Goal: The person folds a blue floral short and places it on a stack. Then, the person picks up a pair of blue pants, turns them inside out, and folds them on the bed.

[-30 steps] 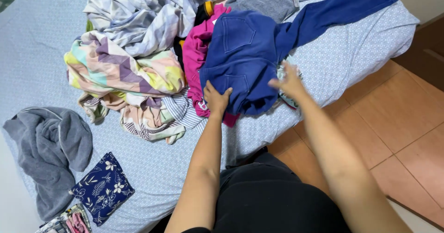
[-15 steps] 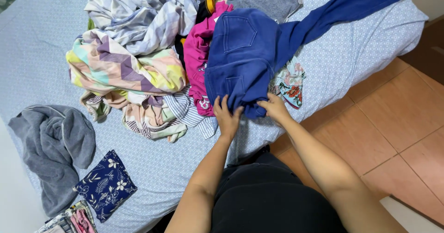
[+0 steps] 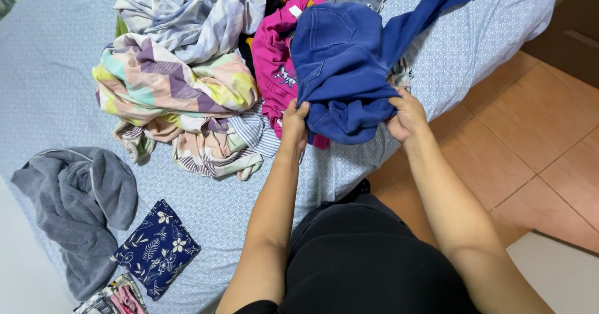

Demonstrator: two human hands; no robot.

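Observation:
Blue trousers lie across the near edge of a bed covered in a pale blue patterned sheet, one leg stretching away to the upper right. My left hand grips the bunched lower edge of the trousers on the left. My right hand grips the same bunched fabric on the right. A magenta garment lies under the trousers, to their left.
A heap of clothes, pastel chevron fabric and striped pieces, fills the middle of the bed. A grey garment and a folded navy floral cloth lie near left. Orange floor tiles are on the right.
Both hands have moved in and closed on the lower edge of the blue trousers, gathering it up. The patterned cloth under my right hand is now mostly covered.

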